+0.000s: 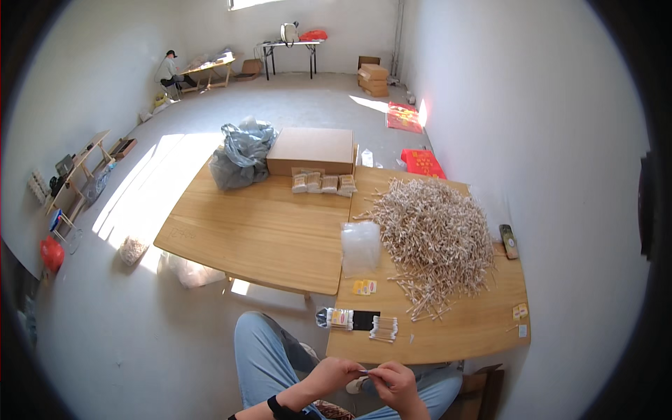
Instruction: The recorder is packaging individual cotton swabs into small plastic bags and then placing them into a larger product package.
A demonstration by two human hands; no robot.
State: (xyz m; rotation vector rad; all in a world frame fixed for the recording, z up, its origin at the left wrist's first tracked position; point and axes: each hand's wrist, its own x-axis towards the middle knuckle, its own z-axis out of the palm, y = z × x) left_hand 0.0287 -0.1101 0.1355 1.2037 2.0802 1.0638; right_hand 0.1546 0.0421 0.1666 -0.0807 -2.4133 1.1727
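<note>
Above my lap, just off the table's near edge, my left hand [332, 375] and my right hand [395, 386] meet at the fingertips. Both are closed in a pinch around something small and thin that I cannot make out. On the table in front of them lies a small row of cotton swabs [383, 329]. Beside it are a black flat piece [366, 320] and a pack of swabs [341, 318] with a yellow label. Farther right spreads a big heap of loose cotton swabs [434, 234]. Small yellow cards [365, 287] and clear plastic bags [360, 248] lie left of the heap.
The wooden table [259, 238] carries a cardboard box [311, 149], grey plastic bag [241, 154] and several filled swab packs [322, 183] at the back. A phone [508, 241] lies at the right edge. Far left, another person [170, 70] sits at a table.
</note>
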